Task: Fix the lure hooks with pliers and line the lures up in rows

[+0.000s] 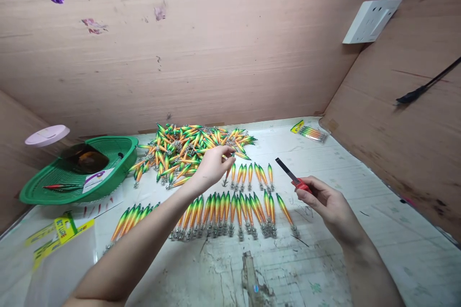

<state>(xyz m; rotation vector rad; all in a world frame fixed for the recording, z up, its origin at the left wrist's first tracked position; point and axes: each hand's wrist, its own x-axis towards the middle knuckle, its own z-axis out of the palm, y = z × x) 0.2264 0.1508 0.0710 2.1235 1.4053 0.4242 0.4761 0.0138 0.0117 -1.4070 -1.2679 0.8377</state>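
My left hand [213, 167] is at the front right of the lure pile, fingertips pinched on the top end of one squid jig [227, 175], which hangs point-up among them. Held in my right hand [326, 206] is a red-handled utility knife [287, 171], its dark blade out and angled up to the left. Between the hands stretches a short row of green, yellow and orange squid jigs [250, 177]. Closer to me lies a longer row of the same jigs [221, 213], hooks toward me; my left forearm hides part of it.
A heap of jigs [180, 151] lies against the back cardboard wall [216, 57]. At left is a green basket [120, 180] with a brown roll of tape and red items, near yellow-topped bags [66, 249]. One filled packet [309, 132] rests at back right, below a wall socket [372, 21].
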